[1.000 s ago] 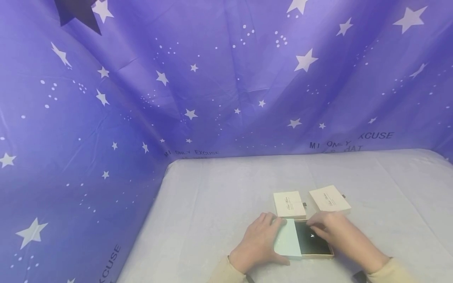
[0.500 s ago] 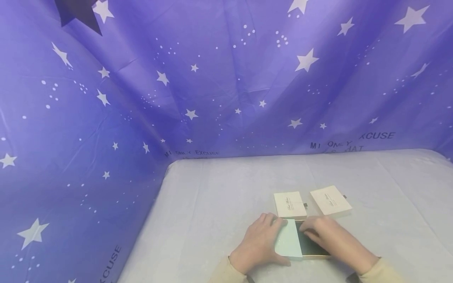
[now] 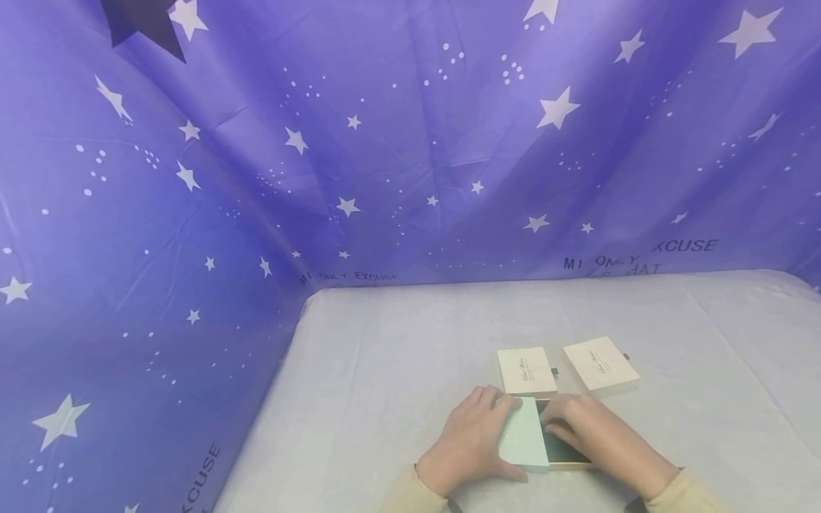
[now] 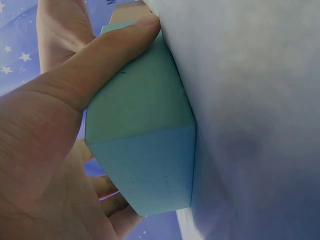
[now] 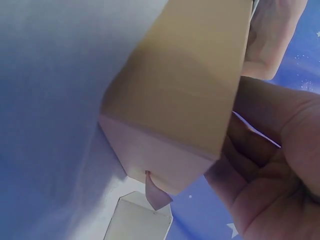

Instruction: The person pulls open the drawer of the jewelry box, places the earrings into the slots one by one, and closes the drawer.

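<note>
My left hand [image 3: 465, 445] grips a mint-green box sleeve [image 3: 527, 434], its thumb along the near side and its fingers at the far side. Out of the sleeve's right end sticks a tan drawer [image 5: 190, 75] with a black lining [image 3: 564, 450]. My right hand [image 3: 593, 427] reaches over this drawer, curled fingertips down at the lining close to the sleeve's edge. The fingertips are hidden, so whether they pinch anything does not show. A short ribbon tab [image 5: 157, 195] hangs from the drawer's end in the right wrist view.
Two cream boxes with dark script lie just behind: one directly back, the left cream box [image 3: 527, 370], and the right cream box [image 3: 601, 363]. Pale cloth [image 3: 385, 356] covers the table. A purple star-printed curtain [image 3: 410, 178] hangs behind and at the left.
My right hand has moved left over the drawer, toward the sleeve. It now covers a small shiny thing seen on the black lining a second ago. The left hand keeps its place.
</note>
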### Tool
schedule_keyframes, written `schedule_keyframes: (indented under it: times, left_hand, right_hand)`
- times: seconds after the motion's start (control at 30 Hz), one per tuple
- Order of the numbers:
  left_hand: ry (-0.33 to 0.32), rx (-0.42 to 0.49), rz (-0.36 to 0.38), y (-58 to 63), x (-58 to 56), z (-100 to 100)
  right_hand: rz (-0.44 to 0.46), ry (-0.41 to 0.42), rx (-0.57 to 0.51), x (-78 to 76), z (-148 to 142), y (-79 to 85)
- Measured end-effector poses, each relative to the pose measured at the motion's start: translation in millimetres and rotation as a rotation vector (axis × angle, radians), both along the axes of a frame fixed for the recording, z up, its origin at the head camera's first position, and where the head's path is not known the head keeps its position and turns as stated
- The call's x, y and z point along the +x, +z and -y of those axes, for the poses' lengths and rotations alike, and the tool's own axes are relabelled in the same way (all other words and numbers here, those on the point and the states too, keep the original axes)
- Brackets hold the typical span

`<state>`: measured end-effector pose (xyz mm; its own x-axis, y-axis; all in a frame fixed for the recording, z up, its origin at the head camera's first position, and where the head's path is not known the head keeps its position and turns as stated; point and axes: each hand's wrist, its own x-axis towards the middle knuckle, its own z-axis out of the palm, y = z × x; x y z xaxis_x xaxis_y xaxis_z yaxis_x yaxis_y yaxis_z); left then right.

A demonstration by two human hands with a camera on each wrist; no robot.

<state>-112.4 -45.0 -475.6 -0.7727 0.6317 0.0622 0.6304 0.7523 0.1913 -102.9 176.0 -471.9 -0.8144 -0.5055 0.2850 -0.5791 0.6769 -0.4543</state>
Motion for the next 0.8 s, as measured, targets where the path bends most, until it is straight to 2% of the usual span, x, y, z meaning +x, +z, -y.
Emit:
schedule_keyframes:
  times: [0.4, 0.67, 0.8]
  left_hand:
    - [-0.002, -0.009, -0.015, 0.8, 0.2, 0.1]
    - [-0.016, 0.002, -0.045, 1.0, 1.2, 1.1]
    - [-0.018, 0.002, -0.036, 1.9, 1.1, 0.9]
  right_hand:
    - [-0.053, 0.001, -0.029, -1.6, -3.0, -2.1]
    - [-0.033, -0.007, -0.033, -2.5, 1.0, -1.3]
    - [-0.038, -0.012, -0.043, -2.9, 2.1, -3.7]
